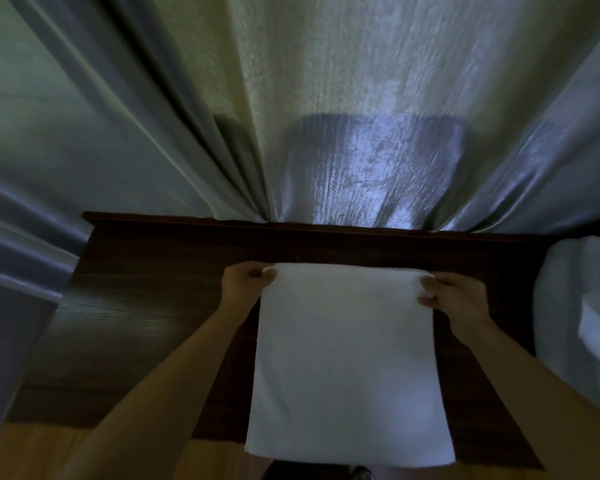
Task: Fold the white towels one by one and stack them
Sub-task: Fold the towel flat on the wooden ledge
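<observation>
Grip of the left hand (245,284): fingers curled, thumb on top, pinching the far left corner of a white towel (347,368). Grip of the right hand (456,297): fingers and thumb curled over the far right corner of the same towel, pinching it. Both forearms reach forward from the lower edge of the view, one on each side of the cloth. The towel is held taut between the two hands along its far edge, which looks rounded like a fold. From that edge the cloth runs toward the viewer as one smooth, flat panel over the dark wooden worktop (146,306), and its near edge passes beyond the near edge of the worktop. Whether the panel lies on the wood or hangs just above it cannot be told. A heap of rumpled white towels (579,317) sits at the right end of the worktop, well apart from the held towel and partly cut off by the frame. Pale curtains (343,98) hang behind the worktop, gathered in folds that meet its far edge. A strip of light wooden floor (49,452) shows at the lower left. The picture is dim and somewhat blurred.
</observation>
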